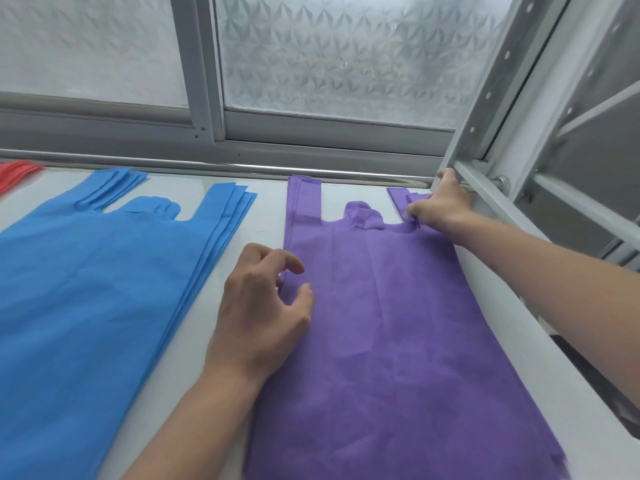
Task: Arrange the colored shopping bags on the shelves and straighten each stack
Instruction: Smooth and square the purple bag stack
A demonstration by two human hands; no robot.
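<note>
Purple shopping bags (398, 323) lie as one flat stack on the white shelf (270, 209), long axis running from the near edge toward the window, handles at the far end. Right hand (440, 206) is at the far right corner of this stack, fingers curled and pinching the right handle strip (403, 199), which sits close against the grey upright of the shelf frame (485, 188). Left hand (263, 306) rests at the stack's left edge, about midway along its length, with the thumb lying on the top bag and the fingers bent at the border; it appears to pinch or nudge the edge layers, though the contact under the fingers is not fully visible. Both hands therefore bracket the stack across its short axis, the right one farther away and the left one nearer to the person. The coming move turns on this: the stack lies between the hands, so squaring it likely calls for drawing the right handle straight along the long axis while the left hand aligns the side edge. The left handle strip (304, 199) points straight toward the window rail (207, 166). Blue shopping bags (104, 289) form a second stack just beside the purple one, to its left, apart from it with bare shelf between; its right edges are fanned out in steps, so it probably needs straightening as well. A red stack (17, 171) shows only a corner at the far left. Frosted window panes (346, 64) stand behind the shelf. No container is in view.
</note>
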